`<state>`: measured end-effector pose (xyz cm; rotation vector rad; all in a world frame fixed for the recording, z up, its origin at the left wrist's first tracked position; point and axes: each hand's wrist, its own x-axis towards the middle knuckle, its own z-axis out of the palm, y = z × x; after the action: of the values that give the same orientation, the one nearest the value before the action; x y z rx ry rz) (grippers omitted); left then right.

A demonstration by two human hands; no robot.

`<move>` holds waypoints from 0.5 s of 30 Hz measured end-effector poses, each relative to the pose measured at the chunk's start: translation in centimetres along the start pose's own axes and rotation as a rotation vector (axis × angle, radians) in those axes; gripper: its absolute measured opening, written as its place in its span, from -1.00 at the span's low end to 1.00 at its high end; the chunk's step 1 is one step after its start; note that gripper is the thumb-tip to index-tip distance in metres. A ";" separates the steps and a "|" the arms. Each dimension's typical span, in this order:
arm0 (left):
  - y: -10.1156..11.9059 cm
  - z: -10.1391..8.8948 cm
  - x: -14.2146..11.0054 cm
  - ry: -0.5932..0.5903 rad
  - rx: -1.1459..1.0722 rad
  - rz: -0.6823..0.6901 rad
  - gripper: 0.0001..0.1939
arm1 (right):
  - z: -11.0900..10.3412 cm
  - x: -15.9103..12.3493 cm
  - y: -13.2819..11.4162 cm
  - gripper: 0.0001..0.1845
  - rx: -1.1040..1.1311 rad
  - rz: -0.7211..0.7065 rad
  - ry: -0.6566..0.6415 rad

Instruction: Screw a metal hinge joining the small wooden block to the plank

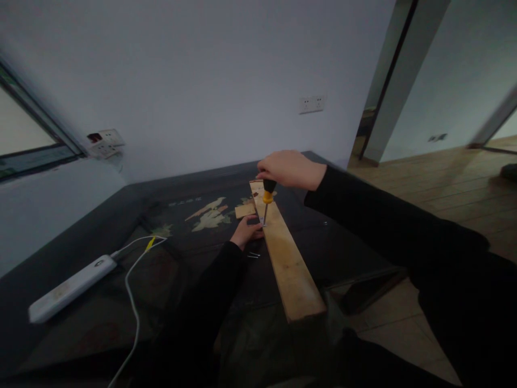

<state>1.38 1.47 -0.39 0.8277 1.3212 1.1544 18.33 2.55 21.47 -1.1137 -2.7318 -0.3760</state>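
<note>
My right hand is wrapped round the black and yellow handle of a screwdriver, held upright. The screwdriver's tip points down at a small metal piece on the left edge of a long wooden board. Beside that edge, my left hand is closed, its fingers on the board and against the metal piece. A small wooden block sits just beyond the left hand. Several screws lie on the dark table near my left wrist. The exact contact at the tip is too small to tell.
The dark table has a bird and flower pattern. A white power strip with a white cable lies at the left. Another small metal bit lies right of the board. The board's near end overhangs the table's front edge.
</note>
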 end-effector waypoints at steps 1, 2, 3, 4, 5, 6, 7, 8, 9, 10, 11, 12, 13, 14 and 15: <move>0.0 0.1 0.0 0.003 0.000 -0.003 -0.39 | 0.3 0.0 -0.3 -0.55 -0.029 0.036 0.023; 0.1 0.1 -0.1 0.006 0.002 -0.006 -0.40 | 0.5 0.0 -0.5 -0.50 -0.049 0.066 0.039; 0.1 0.2 -0.2 0.009 0.004 -0.007 -0.40 | 0.6 0.1 -0.5 -0.45 -0.058 0.090 0.048; 0.2 0.2 -0.3 0.011 0.005 -0.007 -0.41 | 0.7 0.2 -0.5 -0.41 -0.054 0.107 0.050; 0.3 0.2 -0.4 0.010 0.004 -0.005 -0.42 | 0.6 0.2 -0.3 -0.39 -0.039 0.114 0.043; 0.3 0.2 -0.6 0.010 0.004 -0.003 -0.44 | 0.5 0.3 -0.1 -0.39 -0.013 0.104 0.029; 0.4 0.2 -0.7 0.008 0.005 0.000 -0.46 | 0.3 0.3 0.3 -0.42 0.019 0.073 0.009; 0.5 0.2 -0.9 0.006 0.008 0.001 -0.48 | 0.0 0.3 0.7 -0.47 0.052 0.021 -0.015; 0.5 0.2 -1.0 0.007 0.012 0.000 -0.50 | -0.3 0.3 1.0 -0.53 0.084 -0.043 -0.039; 0.6 0.2 -1.1 0.010 0.016 -0.002 -0.52 | -0.6 0.3 1.3 -0.58 0.111 -0.107 -0.063; 0.6 0.2 -1.2 0.012 0.017 -0.004 -0.52 | -0.9 0.2 1.6 -0.61 0.130 -0.160 -0.083; 0.7 0.2 -1.3 0.015 0.016 -0.006 -0.52 | -1.1 0.2 1.7 -0.64 0.140 -0.193 -0.099; 0.7 0.2 -1.4 0.015 0.013 -0.007 -0.52 | -1.2 0.1 1.7 -0.67 0.142 -0.205 -0.110; 0.8 0.2 -1.5 0.016 0.010 -0.007 -0.52 | -1.2 0.1 1.6 -0.69 0.133 -0.201 -0.112; 0.8 0.2 -1.5 0.015 0.007 -0.006 -0.52 | -1.1 0.0 1.4 -0.70 0.114 -0.181 -0.105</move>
<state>1.64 0.30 0.83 0.8213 1.3404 1.1541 19.38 3.21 22.81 -0.8845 -2.9143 -0.1874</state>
